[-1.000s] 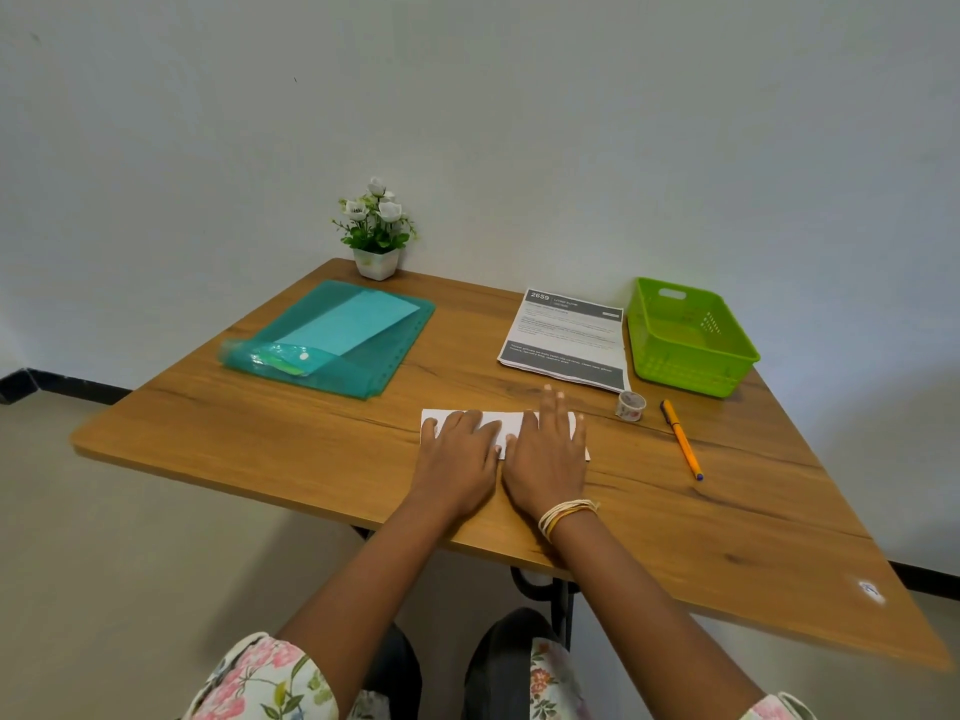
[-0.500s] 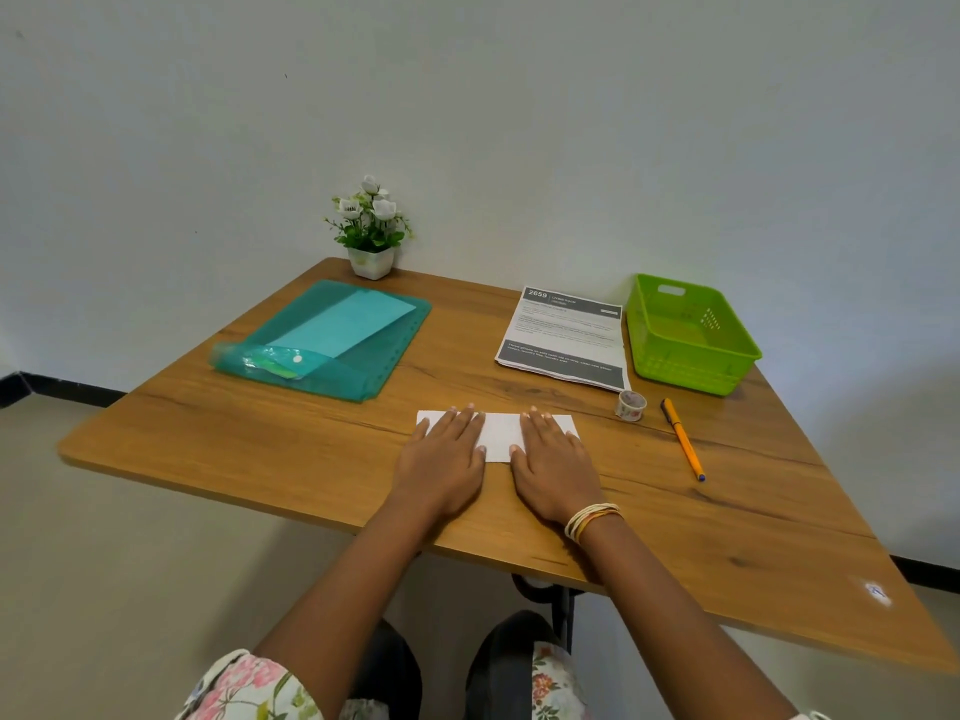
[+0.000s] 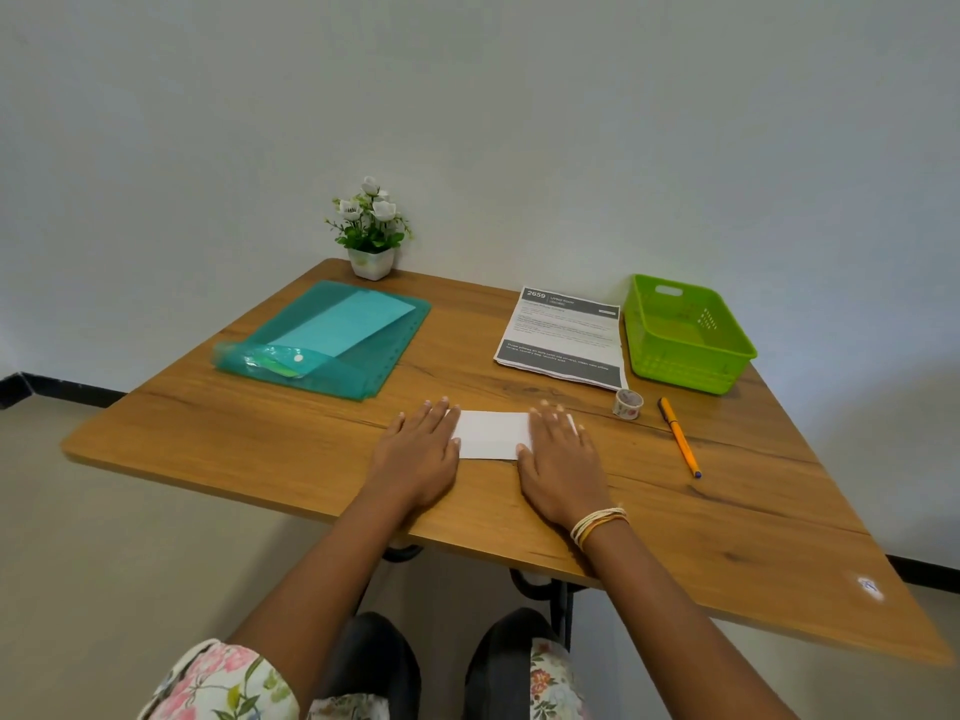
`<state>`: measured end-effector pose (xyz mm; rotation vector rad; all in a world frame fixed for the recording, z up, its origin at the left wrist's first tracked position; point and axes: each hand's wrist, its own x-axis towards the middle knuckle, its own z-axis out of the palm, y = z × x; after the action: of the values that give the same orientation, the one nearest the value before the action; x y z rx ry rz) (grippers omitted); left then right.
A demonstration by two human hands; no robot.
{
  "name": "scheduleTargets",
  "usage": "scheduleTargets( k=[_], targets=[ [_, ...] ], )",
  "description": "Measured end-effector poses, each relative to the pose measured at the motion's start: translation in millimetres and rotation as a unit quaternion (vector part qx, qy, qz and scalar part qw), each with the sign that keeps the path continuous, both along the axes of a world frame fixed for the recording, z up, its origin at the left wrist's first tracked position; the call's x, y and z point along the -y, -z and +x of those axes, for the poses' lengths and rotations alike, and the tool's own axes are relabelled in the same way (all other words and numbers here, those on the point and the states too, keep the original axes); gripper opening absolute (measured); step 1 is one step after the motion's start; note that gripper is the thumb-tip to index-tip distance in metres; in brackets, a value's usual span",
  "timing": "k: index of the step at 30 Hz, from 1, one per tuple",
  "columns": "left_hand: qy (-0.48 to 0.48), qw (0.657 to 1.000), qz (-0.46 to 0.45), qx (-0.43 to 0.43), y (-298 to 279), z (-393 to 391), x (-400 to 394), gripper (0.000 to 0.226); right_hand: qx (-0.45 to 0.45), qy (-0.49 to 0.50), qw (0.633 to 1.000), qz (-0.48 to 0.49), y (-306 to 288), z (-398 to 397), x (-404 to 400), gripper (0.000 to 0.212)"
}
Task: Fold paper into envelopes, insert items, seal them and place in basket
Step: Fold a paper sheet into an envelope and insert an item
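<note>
Folding step: left hand [image 3: 418, 454] and right hand [image 3: 558, 459], fingers flat, gripping nothing, are pressing the folded white paper [image 3: 491, 433] at centre frame. Next, probably another fold.

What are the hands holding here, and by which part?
Nothing is gripped. The left hand and right hand press flat on opposite ends of the folded white paper on the table.
</note>
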<state>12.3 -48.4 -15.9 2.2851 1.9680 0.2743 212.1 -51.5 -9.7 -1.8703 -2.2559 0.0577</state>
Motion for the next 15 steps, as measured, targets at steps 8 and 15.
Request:
scheduleTargets(
  k=[8, 15],
  targets=[
    [0.012, 0.996, 0.064, 0.064, -1, -4, 2, 0.057, 0.001, 0.008, 0.998, -0.063, -4, 0, -17, 0.056],
    [-0.011, 0.985, 0.128, 0.115, -8, -34, 6, 0.036, -0.069, 0.031, 0.996, 0.041, -11, -34, -19, 0.053]
  ],
)
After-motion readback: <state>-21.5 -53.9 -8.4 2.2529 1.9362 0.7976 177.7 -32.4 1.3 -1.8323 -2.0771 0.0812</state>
